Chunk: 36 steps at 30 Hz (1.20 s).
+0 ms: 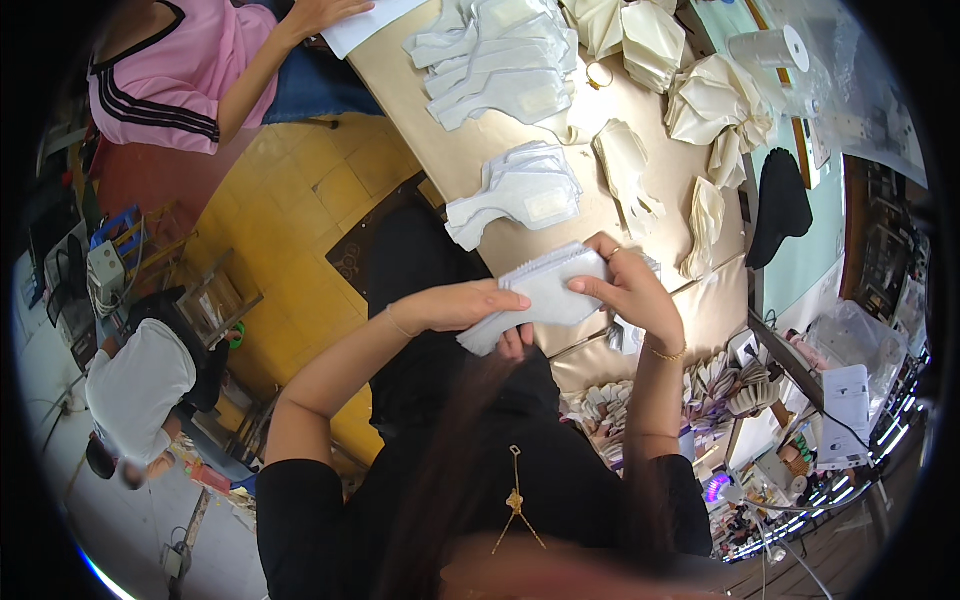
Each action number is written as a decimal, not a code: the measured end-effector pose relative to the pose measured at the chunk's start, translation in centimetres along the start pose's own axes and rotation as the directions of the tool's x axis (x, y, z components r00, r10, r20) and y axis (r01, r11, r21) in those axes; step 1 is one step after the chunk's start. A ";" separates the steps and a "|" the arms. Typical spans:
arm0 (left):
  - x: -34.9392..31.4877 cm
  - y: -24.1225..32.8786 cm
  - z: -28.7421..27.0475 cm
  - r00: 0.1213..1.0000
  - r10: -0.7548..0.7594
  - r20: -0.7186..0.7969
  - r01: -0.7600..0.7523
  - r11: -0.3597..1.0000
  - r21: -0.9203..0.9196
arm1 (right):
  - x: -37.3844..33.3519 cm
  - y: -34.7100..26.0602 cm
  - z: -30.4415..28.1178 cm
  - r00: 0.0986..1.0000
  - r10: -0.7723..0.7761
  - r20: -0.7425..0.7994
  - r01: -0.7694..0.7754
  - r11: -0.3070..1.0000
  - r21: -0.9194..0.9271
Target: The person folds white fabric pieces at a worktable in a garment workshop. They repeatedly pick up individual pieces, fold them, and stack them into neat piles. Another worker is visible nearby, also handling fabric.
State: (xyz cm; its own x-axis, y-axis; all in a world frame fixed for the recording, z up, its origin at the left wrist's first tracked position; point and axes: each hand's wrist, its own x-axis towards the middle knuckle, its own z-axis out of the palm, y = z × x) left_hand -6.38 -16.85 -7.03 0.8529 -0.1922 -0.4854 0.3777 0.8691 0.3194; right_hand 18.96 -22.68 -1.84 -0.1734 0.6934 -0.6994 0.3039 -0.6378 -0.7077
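1 white layered stack sits pinched between left hand and right hand; we'd call it light, bendy, prone to fanning, best gripped at 2 ends.

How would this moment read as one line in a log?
left hand: holding stack, left end | right hand: holding stack, right end | stack: white, layered | table: white piles, cream piles

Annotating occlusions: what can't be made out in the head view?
Head view:
- Left hand: fingers partly hidden by the white stack.
- White stack: piece count; layers too thin.
- Pale pieces: partly covered by right hand and stack.
- White sheet: cut off by top edge.
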 end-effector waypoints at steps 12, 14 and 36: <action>2.2 -0.2 -6.5 0.478 0.810 -0.340 0.179 0.289 0.940 | 3.2 12.3 3.0 0.988 0.087 -0.125 -0.104 0.985 -0.138; 3.4 0.7 -7.4 0.388 0.874 -0.293 0.257 0.202 0.945 | 3.9 11.3 3.0 0.815 -0.386 -0.433 0.085 0.817 -0.570; 4.6 -0.3 -8.5 0.306 0.864 -0.400 0.236 0.338 0.911 | 3.1 12.1 3.5 0.947 0.198 -0.251 0.043 0.698 0.715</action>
State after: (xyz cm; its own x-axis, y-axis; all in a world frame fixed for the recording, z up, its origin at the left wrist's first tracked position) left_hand -5.65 -14.16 -16.27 0.4434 0.8741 -0.1983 0.6573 -0.1667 0.7349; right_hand 18.85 -29.42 -12.97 0.1314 0.6145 -0.7779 -0.4652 -0.6547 -0.5958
